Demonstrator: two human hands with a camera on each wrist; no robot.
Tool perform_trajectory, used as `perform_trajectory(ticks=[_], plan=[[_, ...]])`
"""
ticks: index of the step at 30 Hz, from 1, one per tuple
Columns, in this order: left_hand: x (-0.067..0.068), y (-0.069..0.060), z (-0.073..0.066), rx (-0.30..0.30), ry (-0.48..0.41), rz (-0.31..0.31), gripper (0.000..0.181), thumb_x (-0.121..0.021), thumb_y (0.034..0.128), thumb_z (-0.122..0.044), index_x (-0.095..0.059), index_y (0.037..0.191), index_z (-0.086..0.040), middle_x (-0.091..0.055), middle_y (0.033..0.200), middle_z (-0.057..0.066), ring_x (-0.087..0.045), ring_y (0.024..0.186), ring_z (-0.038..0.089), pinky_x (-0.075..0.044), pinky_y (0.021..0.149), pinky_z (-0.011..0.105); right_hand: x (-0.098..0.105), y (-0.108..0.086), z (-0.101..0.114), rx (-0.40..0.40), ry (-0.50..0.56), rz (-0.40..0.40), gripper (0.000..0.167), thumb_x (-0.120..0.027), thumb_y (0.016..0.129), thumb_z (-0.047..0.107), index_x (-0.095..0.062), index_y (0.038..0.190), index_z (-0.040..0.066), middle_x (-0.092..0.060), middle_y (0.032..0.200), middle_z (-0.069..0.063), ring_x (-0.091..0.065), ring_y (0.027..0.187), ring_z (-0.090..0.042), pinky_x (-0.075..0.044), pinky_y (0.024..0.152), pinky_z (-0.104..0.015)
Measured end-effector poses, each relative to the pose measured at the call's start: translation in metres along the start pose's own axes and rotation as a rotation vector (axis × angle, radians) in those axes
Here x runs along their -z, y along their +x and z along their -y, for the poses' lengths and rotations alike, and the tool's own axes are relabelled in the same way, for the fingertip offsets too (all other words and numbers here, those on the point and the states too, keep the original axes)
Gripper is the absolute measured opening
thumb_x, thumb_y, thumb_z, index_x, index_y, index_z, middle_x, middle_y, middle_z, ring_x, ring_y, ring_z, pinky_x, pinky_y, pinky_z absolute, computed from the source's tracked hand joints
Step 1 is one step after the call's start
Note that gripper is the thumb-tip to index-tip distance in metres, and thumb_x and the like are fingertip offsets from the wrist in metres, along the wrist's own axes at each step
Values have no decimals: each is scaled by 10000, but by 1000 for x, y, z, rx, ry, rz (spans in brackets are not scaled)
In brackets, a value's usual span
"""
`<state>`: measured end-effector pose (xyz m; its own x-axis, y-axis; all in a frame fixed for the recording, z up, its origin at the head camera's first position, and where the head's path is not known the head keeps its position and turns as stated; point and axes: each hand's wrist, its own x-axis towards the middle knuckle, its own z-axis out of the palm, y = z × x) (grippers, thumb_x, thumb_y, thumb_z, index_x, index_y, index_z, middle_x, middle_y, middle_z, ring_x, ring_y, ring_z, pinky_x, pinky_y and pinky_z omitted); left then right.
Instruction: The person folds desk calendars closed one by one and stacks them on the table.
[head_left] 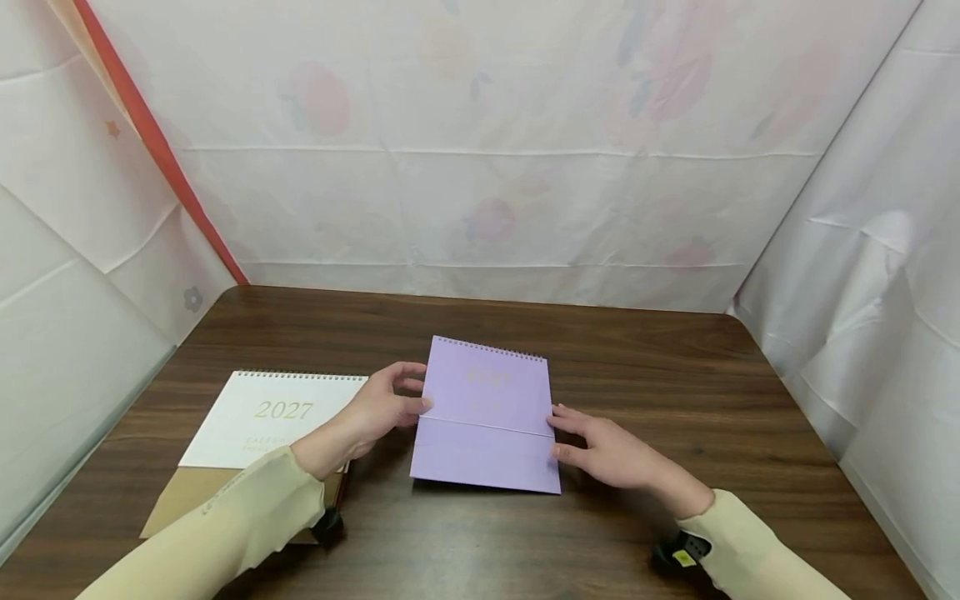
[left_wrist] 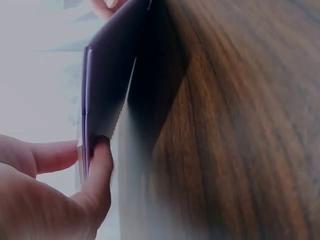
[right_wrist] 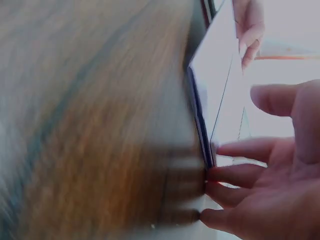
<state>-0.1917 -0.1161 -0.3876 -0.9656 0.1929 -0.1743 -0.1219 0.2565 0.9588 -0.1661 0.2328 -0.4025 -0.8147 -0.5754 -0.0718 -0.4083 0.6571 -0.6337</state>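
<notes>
A purple desk calendar (head_left: 483, 454) with a spiral binding along its far edge and faint gold print is held at the middle of the table, tilted, its near edge off the tabletop. My left hand (head_left: 382, 408) pinches its left edge; in the left wrist view the thumb and fingers lie on opposite faces of the calendar (left_wrist: 110, 75). At the right edge is my right hand (head_left: 611, 450). In the right wrist view its fairly straight fingers (right_wrist: 240, 175) touch that edge, while the thumb stands apart from the calendar.
On the left lies a white spiral calendar (head_left: 270, 437) marked 2027, with a tan lower part, half covered by my left forearm. The dark wood table (head_left: 645, 358) ends at a pale printed cloth (head_left: 480, 208) behind and at the sides.
</notes>
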Motion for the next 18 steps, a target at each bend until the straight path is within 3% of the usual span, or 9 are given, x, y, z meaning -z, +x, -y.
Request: perform_trajectory(ticks=[2,8,12,18], plan=[[-1,0,0,19,-52,9,590,-682,895,40,-431,1429,10,-505,1283,254,-654,912,238,-567,818,419,1,1,-2,-45,95,-34,540,-601,1007,329,-520,1429,0,-414,1524,-174,-342,1421,-344,-297,1114,-546],[0,0,-1,18,-84,17,647,-690,887,56,-412,1465,-27,-498,1302,256,-656,865,204,-578,749,370,3,7,-6,-215,449,-135,506,-618,998,235,-508,1440,13,-548,1423,-116,-412,1380,-305,-291,1120,-532],[2,-1,-1,9,-134,19,671,-690,883,64,-404,1480,-41,-499,1315,257,-650,857,191,-578,745,351,5,11,-9,-224,640,-207,511,-594,998,148,-454,1450,-47,-583,1365,-167,-503,1306,-289,-329,1108,-467],[9,-4,2,18,-154,11,658,-686,893,49,-414,1483,-53,-504,1331,241,-658,889,209,-571,793,366,8,14,-5,-194,927,-208,518,-583,982,66,-423,1452,-81,-447,1458,-244,-589,1184,-230,-475,996,-358]])
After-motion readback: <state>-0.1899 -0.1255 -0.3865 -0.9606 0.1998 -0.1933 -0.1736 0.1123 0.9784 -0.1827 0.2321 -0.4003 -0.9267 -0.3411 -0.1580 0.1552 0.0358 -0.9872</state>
